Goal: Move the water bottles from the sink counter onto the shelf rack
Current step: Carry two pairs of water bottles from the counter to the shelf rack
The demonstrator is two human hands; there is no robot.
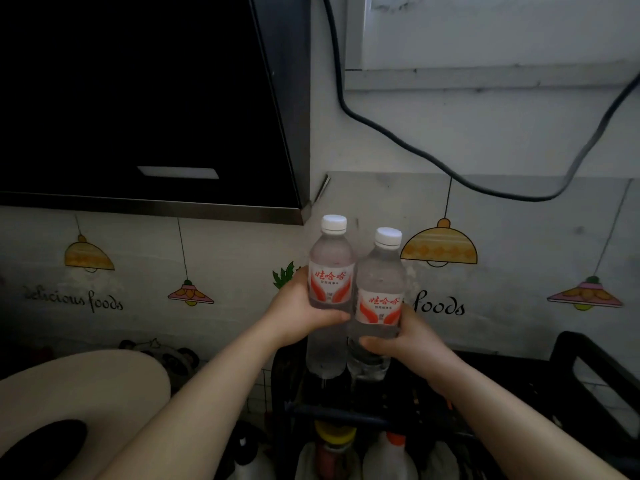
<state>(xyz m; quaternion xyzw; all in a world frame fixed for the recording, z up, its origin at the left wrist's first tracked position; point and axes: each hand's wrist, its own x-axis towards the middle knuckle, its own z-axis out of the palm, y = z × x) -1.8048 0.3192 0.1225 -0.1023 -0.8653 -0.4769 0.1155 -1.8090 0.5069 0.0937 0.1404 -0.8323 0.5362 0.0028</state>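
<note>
Two clear water bottles with white caps and red-and-white labels stand upright side by side, touching. My left hand point(300, 308) grips the left water bottle point(330, 268) around its middle. The right water bottle point(381, 282) is held lower on its body by my right hand point(398, 341). Both bottles hover over the top of a black shelf rack point(519, 375) against the wall; their bottoms sit close to its dark top surface, and I cannot tell whether they touch it.
A black range hood point(145, 98) hangs at the upper left. A black cable point(398, 136) droops across the wall. A beige round object point(79, 386) lies at the lower left. Bottles with coloured caps point(334, 434) stand on a lower rack level.
</note>
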